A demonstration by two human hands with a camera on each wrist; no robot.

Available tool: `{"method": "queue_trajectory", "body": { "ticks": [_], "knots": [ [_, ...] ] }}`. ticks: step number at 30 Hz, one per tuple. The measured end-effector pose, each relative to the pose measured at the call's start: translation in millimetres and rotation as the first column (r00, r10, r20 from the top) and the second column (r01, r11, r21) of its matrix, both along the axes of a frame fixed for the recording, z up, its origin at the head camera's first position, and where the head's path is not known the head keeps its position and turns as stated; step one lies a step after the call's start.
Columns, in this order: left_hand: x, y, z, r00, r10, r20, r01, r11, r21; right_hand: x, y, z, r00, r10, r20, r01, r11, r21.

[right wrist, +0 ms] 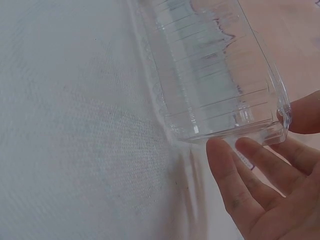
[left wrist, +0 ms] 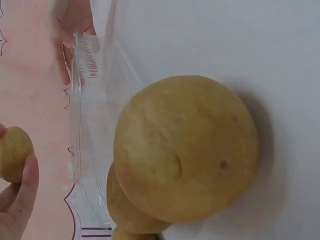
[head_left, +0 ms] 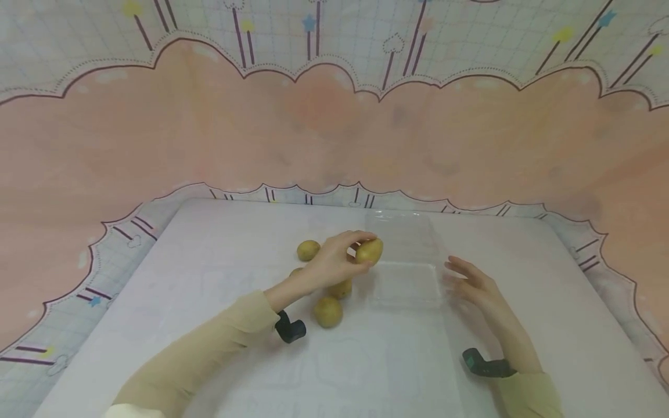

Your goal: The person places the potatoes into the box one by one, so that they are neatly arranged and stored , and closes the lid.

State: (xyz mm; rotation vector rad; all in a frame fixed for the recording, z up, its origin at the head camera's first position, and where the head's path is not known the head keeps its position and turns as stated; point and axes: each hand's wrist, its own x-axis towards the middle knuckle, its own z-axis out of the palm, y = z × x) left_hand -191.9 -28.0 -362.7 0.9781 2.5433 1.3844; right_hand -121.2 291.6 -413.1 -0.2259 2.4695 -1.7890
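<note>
One potato (left wrist: 185,150) fills the left wrist view's middle, left hand (head_left: 334,256) pinching another potato (left wrist: 16,154) far left, right hand (head_left: 477,285) loosely spread beside the box (head_left: 406,285).

From my end this looks like a small screened-off recording booth. Peach fabric (head_left: 324,133) with scalloped borders, a pale grid and printed stars hangs beyond the table's far edge and runs past its left and right edges, filling my head view. The table (head_left: 157,313) is plain white, and I see black devices (head_left: 290,330) worn at the wrists. What kind of building surrounds it, I can't tell.
</note>
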Motion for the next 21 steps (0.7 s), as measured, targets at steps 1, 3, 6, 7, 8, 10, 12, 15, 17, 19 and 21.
{"method": "queue_trajectory", "body": {
  "ticks": [1,3,6,7,8,10,12,15,17,19,21],
  "knots": [
    [-0.5,2.0,0.7,1.000,-0.005,0.007,0.005,1.000,-0.003,-0.1,0.2,-0.3,1.000,0.005,-0.005,-0.005,1.000,-0.013],
    [-2.5,6.4,0.9,1.000,-0.013,0.020,0.014,1.000,-0.016,-0.4,0.4,-0.7,1.000,0.012,-0.014,-0.013,0.999,-0.035],
    [-6.1,13.3,0.2,0.999,-0.021,0.044,0.022,0.999,-0.035,-0.2,0.9,-1.0,1.000,0.016,-0.018,-0.016,0.999,-0.047],
    [-7.4,15.5,-0.5,0.999,-0.021,0.048,0.023,0.999,-0.046,-0.1,1.0,-1.1,1.000,0.015,-0.017,-0.016,0.999,-0.045],
    [-8.8,17.9,-1.4,0.998,-0.025,0.055,0.028,0.998,-0.048,-0.2,1.1,-1.1,1.000,0.013,-0.018,-0.014,0.999,-0.043],
    [-10.8,22.2,-2.1,0.997,-0.037,0.065,0.040,0.998,-0.042,-0.3,1.1,-1.4,1.000,0.013,-0.014,-0.013,0.999,-0.035],
    [-12.9,25.9,-3.8,0.997,-0.051,0.064,0.053,0.998,-0.039,-1.2,1.1,-1.6,1.000,0.013,-0.008,-0.013,1.000,-0.024],
    [-15.9,32.3,-6.2,0.995,-0.072,0.068,0.075,0.996,-0.048,-2.0,0.9,-1.4,1.000,0.014,-0.009,-0.014,1.000,-0.014],
    [-17.7,36.6,-8.1,0.994,-0.078,0.074,0.083,0.995,-0.063,-2.1,0.7,-1.0,1.000,0.014,-0.010,-0.014,1.000,-0.007],
    [-19.2,41.3,-9.3,0.993,-0.083,0.089,0.090,0.993,-0.073,-1.6,0.2,-0.4,1.000,0.008,-0.009,-0.008,1.000,0.006],
    [-20.6,46.4,-10.5,0.991,-0.084,0.101,0.092,0.993,-0.079,-1.1,-0.2,0.6,1.000,-0.002,0.006,0.002,1.000,0.025]
  ]
}}
